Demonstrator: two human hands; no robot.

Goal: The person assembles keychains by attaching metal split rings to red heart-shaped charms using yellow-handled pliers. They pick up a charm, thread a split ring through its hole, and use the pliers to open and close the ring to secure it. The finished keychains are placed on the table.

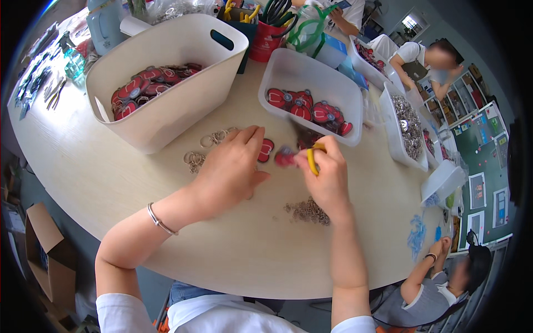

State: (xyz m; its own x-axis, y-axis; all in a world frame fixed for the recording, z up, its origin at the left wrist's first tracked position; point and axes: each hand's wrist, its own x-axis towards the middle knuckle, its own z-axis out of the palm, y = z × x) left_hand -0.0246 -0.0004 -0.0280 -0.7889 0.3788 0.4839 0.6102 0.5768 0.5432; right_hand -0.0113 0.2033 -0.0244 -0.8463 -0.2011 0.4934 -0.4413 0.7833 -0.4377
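My left hand (230, 169) hovers over the table with fingers stretched out and thumb apart. By its fingertips lies a flat red charm (266, 150) with a dark edge. Loose key rings (217, 137) lie beyond this hand, and a small heap of them (194, 161) is at its left. My right hand (328, 177) is closed around yellow-handled pliers (312, 160); their jaws are hard to make out. A second red charm (285, 157), smeared by motion, is at the fingertips of that hand. Under its wrist sits a pile of small metal links (308, 211).
A white bin (183, 111) of red charms stands at the back left, a translucent tub (355, 105) of more at the back centre. A tub of metal parts (408, 130) is on the right. Other people (427, 288) sit around the table. A cardboard box (53, 250) is on the floor.
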